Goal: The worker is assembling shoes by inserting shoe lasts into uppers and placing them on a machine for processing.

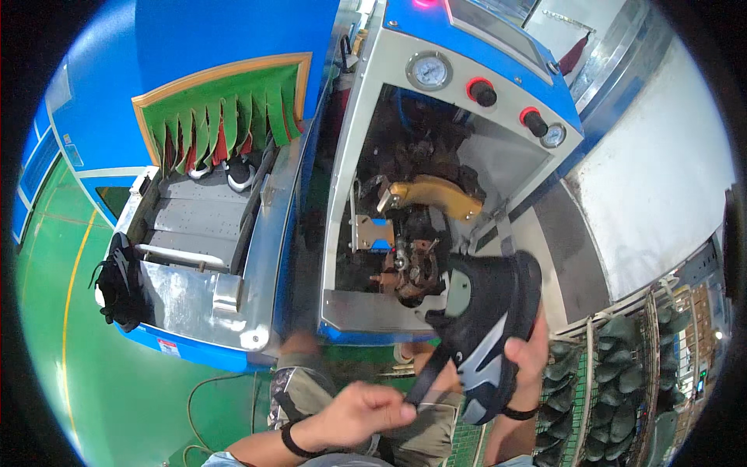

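Note:
A black sneaker with grey and white side panels is held up in front of me, its heel end upward and its grey toe low. My right hand is closed around it from the sole side. A black strip, which looks like the shoe's tongue, sticks out toward the lower left. My left hand pinches the end of this strip between thumb and fingers. Pale green lining shows at the shoe's opening.
Ahead stands a blue and white machine with gauges, knobs and an open bay holding a yellow curved arm. At left, a conveyor carries shoes beneath green strip curtains; another black shoe rests on its edge. Racks of dark shoe lasts stand at right.

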A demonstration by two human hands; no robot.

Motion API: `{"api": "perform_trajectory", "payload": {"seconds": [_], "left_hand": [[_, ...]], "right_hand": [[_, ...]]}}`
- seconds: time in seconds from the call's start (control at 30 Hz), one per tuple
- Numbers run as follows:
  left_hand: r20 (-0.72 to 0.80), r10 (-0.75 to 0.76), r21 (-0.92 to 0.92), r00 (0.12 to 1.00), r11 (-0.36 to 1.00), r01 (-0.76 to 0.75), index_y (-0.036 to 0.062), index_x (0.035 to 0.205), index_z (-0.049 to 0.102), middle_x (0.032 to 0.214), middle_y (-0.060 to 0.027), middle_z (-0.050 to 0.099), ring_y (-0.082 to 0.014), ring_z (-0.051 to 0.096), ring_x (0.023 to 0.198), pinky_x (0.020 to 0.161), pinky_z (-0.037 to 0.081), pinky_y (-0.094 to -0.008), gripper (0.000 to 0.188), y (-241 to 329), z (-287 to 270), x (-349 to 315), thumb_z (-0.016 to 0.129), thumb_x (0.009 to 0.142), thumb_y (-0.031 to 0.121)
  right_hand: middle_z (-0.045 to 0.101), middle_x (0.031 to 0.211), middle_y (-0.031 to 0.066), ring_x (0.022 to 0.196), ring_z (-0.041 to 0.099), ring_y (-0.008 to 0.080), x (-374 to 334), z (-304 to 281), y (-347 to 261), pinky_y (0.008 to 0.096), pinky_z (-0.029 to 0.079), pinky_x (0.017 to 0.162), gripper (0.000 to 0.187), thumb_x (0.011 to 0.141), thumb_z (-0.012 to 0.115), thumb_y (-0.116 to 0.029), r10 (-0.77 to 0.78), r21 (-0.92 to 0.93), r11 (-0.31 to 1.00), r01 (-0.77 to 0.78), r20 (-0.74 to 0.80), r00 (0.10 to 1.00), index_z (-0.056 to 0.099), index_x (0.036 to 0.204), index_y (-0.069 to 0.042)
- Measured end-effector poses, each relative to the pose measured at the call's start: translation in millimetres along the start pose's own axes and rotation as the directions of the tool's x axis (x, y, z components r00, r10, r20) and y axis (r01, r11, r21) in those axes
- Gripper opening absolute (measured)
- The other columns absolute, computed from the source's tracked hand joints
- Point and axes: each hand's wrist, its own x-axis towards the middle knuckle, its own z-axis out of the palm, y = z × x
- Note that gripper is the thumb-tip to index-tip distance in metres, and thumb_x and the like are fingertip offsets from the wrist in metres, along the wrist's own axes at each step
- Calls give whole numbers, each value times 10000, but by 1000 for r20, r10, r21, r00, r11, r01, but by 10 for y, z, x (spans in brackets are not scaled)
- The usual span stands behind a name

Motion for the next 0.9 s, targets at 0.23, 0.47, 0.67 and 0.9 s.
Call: {"api": "perform_trajectory", "payload": {"seconds": [0.23,0.47,0.67,0.9], "left_hand": [[-261,-312,-382,913,902,199,64,807,602,666,7,545,-78,438,527,493,338,-256,302,32,-305,671,632,1014,282],[-62,-327,-703,943,685,191,72,903,581,711,-36,591,-132,467,516,492,380,-276,240,-400,-529,1033,566,1034,273],[-312,-294,-647,904,762,25,99,1021,613,689,20,564,-91,458,534,496,350,-259,193,-483,-689,1046,573,1034,288],[-338,-332,-626,881,778,53,110,1020,593,687,18,555,-97,461,570,524,349,-253,218,-354,-625,936,537,1056,318]], "right_hand": [[564,1415,157,1197,588,180,1065,467,-338,294,460,1021,853,793,735,-7,146,-501,861,-89,76,986,347,1551,35],[593,1298,337,1152,634,405,1664,557,-183,395,472,993,910,767,754,-396,419,-918,397,1,182,889,403,1548,-90],[610,1291,290,1139,634,368,1702,575,203,384,466,1007,854,811,704,-249,139,-881,446,157,241,961,349,1549,-5],[562,1338,312,1195,585,419,1452,775,205,450,443,1036,809,843,671,-187,64,-927,371,48,77,995,338,1575,-92]]}}
